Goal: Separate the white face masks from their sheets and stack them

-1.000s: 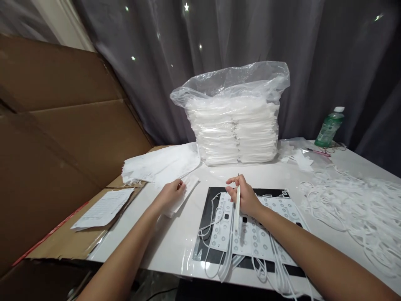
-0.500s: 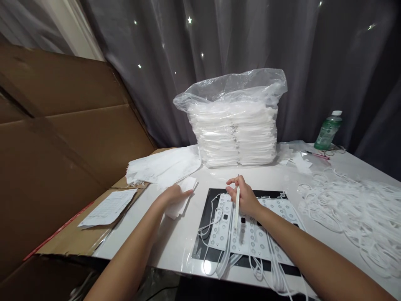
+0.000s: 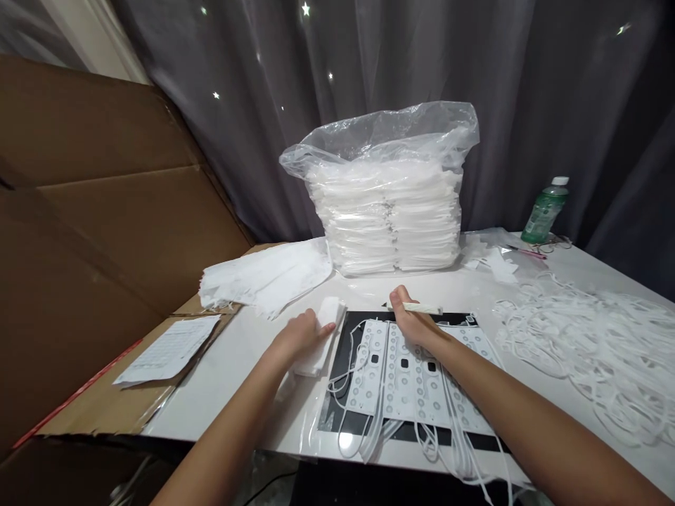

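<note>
My left hand (image 3: 303,336) lies with fingers stretched over a small stack of folded white sheets (image 3: 325,337) on the white table (image 3: 247,365), just left of a black mat (image 3: 342,365). My right hand (image 3: 414,320) pinches a thin white pen-like tool (image 3: 419,307), held level over the far edge of the mat. White panels dotted with round lenses (image 3: 406,379) lie on the mat, with white cords (image 3: 369,436) trailing off its near edge.
A clear plastic bag of stacked white sheets (image 3: 387,204) stands behind the mat. Loose white sheets (image 3: 264,277) lie at left, a tangle of white loops (image 3: 590,344) at right. A green bottle (image 3: 543,211) is far right. Cardboard (image 3: 105,211) and a printed paper (image 3: 166,350) flank the left.
My left hand slid the small folded stack right, up to the mat's edge. My right hand turned the white tool from upright to level and moved it toward the mat's far edge.
</note>
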`<act>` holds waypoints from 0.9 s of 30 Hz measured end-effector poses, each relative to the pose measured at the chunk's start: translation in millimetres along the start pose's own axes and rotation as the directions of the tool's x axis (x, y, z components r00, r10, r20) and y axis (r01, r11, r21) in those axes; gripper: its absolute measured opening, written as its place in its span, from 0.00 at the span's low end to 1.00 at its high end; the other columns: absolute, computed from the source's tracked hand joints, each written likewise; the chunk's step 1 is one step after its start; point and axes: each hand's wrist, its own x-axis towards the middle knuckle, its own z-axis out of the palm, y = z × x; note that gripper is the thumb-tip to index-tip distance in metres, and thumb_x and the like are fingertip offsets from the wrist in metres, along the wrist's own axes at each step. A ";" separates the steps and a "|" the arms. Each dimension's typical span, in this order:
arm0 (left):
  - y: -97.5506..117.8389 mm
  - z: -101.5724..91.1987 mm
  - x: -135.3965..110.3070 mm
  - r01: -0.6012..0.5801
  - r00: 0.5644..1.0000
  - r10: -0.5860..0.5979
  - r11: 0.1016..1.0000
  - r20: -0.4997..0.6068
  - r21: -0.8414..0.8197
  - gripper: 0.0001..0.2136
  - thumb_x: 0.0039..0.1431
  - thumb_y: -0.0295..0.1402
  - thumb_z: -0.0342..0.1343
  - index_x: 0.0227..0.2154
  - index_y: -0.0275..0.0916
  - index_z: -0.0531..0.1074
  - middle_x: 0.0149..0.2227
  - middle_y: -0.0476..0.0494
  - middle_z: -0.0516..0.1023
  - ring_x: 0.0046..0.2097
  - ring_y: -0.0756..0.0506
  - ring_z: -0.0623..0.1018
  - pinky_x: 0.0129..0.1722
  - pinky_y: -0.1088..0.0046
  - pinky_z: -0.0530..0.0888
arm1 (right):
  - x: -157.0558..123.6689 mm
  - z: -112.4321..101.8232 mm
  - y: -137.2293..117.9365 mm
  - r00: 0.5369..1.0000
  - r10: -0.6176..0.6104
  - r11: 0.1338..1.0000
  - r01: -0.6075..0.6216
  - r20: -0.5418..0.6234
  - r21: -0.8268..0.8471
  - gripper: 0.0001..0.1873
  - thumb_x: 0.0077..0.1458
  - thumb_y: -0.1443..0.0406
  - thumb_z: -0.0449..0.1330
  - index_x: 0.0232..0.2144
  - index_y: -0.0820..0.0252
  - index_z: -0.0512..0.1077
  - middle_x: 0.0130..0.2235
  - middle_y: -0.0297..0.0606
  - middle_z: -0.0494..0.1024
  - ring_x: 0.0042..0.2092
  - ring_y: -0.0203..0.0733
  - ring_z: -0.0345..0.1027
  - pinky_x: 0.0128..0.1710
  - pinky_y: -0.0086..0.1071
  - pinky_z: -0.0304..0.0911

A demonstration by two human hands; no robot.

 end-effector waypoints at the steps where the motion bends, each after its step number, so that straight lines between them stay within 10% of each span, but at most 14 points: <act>1: 3.2 -1.8 0.4 -0.024 0.999 0.025 0.999 -0.024 0.030 0.27 0.56 0.49 0.49 0.46 0.28 0.67 0.50 0.19 0.71 0.53 0.24 0.69 0.46 0.51 0.67 | 0.7 -0.8 0.7 1.000 0.007 1.000 -0.007 0.005 0.006 0.20 0.60 0.46 0.44 0.28 0.53 0.59 0.21 0.29 0.62 0.26 0.43 0.59 0.31 0.36 0.54; 4: 23.4 -6.5 6.6 -0.228 0.974 0.228 0.973 0.001 0.040 0.26 0.59 0.46 0.46 0.53 0.30 0.62 0.58 0.23 0.63 0.59 0.28 0.63 0.52 0.52 0.61 | 4.5 0.4 5.5 1.000 0.024 0.998 -0.025 0.010 0.064 0.24 0.58 0.44 0.46 0.23 0.53 0.57 0.22 0.31 0.65 0.30 0.45 0.64 0.34 0.37 0.57; 9: 66.4 9.9 26.9 -0.557 0.802 0.566 0.824 0.190 -0.103 0.18 0.52 0.43 0.57 0.44 0.40 0.71 0.44 0.41 0.75 0.44 0.41 0.74 0.42 0.70 0.68 | 15.4 4.2 14.9 0.997 0.081 0.960 -0.074 -0.014 0.271 0.29 0.54 0.36 0.41 0.30 0.53 0.58 0.35 0.37 0.77 0.39 0.45 0.73 0.41 0.38 0.64; 19: 43.9 13.4 42.4 -0.553 0.691 0.680 0.715 0.245 -0.428 0.18 0.57 0.48 0.50 0.25 0.36 0.69 0.24 0.50 0.65 0.27 0.50 0.65 0.27 0.75 0.62 | 15.3 -2.1 13.0 0.933 0.004 0.703 -0.259 0.361 0.662 0.28 0.47 0.38 0.57 0.32 0.52 0.56 0.36 0.41 0.82 0.44 0.46 0.76 0.54 0.45 0.62; 23: 40.5 11.3 45.5 -0.492 0.673 0.675 0.714 0.303 -0.499 0.17 0.54 0.48 0.55 0.24 0.36 0.70 0.22 0.52 0.64 0.26 0.51 0.64 0.26 0.76 0.60 | 16.6 -6.1 15.9 0.859 0.027 0.699 -0.382 0.511 0.604 0.26 0.49 0.40 0.58 0.31 0.52 0.56 0.30 0.36 0.80 0.42 0.45 0.76 0.55 0.45 0.59; 27: 41.6 12.2 46.1 -0.460 0.663 0.677 0.705 0.318 -0.540 0.17 0.53 0.48 0.56 0.26 0.35 0.71 0.23 0.51 0.67 0.27 0.50 0.66 0.27 0.75 0.62 | 16.4 -8.1 15.1 0.880 0.029 0.821 -0.292 0.474 0.490 0.21 0.54 0.46 0.55 0.27 0.53 0.55 0.28 0.31 0.76 0.38 0.44 0.76 0.46 0.41 0.66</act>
